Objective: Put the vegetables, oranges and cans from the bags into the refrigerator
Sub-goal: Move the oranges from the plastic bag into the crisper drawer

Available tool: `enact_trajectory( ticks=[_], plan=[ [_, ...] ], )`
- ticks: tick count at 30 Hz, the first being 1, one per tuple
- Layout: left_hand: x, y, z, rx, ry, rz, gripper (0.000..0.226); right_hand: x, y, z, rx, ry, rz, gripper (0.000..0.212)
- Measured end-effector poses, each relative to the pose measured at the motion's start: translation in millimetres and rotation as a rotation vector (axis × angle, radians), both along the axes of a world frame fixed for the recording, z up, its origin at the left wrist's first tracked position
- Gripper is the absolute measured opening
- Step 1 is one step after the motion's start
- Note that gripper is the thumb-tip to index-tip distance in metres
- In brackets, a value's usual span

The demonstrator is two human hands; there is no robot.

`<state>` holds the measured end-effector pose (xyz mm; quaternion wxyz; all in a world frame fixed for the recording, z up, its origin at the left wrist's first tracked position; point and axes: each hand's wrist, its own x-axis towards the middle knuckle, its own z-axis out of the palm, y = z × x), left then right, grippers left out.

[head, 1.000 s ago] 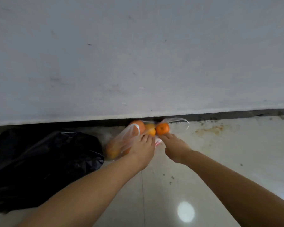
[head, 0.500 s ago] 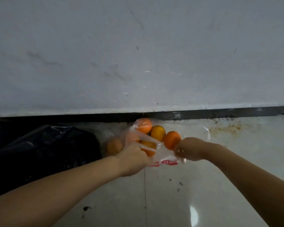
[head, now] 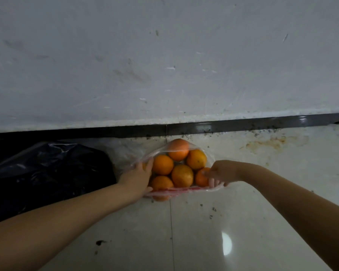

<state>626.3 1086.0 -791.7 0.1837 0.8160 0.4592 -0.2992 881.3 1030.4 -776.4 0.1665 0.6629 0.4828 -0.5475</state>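
Glossy pale floor tiles [head: 243,222] meet a scuffed white wall [head: 164,55] along a dark baseboard. At frame centre lies a clear plastic bag [head: 176,191] of oranges [head: 182,176], its mouth spread open. Left hand [head: 138,178] grips the bag's left edge; right hand [head: 220,172] pinches its right edge. Black bag [head: 47,173] sits at left

Black bag [head: 47,173] crowds left; floor [head: 282,173] right open.
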Motion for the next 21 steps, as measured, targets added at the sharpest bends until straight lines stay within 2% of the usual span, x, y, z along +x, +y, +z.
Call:
enact_trajectory(
  ticks=[3, 5, 6, 8, 10, 11, 13, 15, 18, 21],
  plan=[
    [-20.5, -6.0, -10.6, 0.165, -0.059, -0.102, 0.111, -2.1, -14.9, -2.5, 0.109, -0.004, -0.143, 0.052],
    [-29.7, -5.1, -14.0, 0.23, -0.093, -0.218, 0.129, -6.5, -27.5, -6.7, 0.218, -0.057, -0.126, 0.042],
    [-32.1, -2.7, -16.0, 0.28, -0.119, -0.301, 0.13, -8.3, -31.8, -8.9, 0.279, -0.09, -0.079, 0.036],
    [-31.7, 1.8, -19.3, 0.317, -0.263, -0.54, 0.116, -10.1, -32.9, -8.8, 0.435, -0.209, 0.086, 0.021],
    [-20.9, 3.0, -16.0, 0.253, -0.431, -0.732, 0.091, -11.4, -29.0, -4.3, 0.574, -0.282, 0.199, 0.019],
    [-11.5, -0.7, -11.1, 0.194, -0.5, -0.754, 0.077, -13.2, -26.9, -2.9, 0.59, -0.287, 0.214, 0.026],
    [14.5, -10.4, -0.9, 0.087, -0.588, -0.664, 0.05, -19.5, -23.7, -1.0, 0.549, -0.287, 0.201, 0.039],
    [43.6, -16.7, -4.1, 0.137, -0.541, -0.566, 0.036, -28.1, -21.6, -3.9, 0.51, -0.32, 0.157, 0.049],
    [75.9, -16.5, -17.3, 0.257, -0.346, -0.513, 0.043, -39.5, -20.2, -17.2, 0.426, -0.364, 0.111, 0.064],
    [86.4, -17.3, -30.8, 0.211, -0.254, -0.486, 0.051, -42.9, -22.4, -29.7, 0.373, -0.387, 0.106, 0.068]
  ],
)
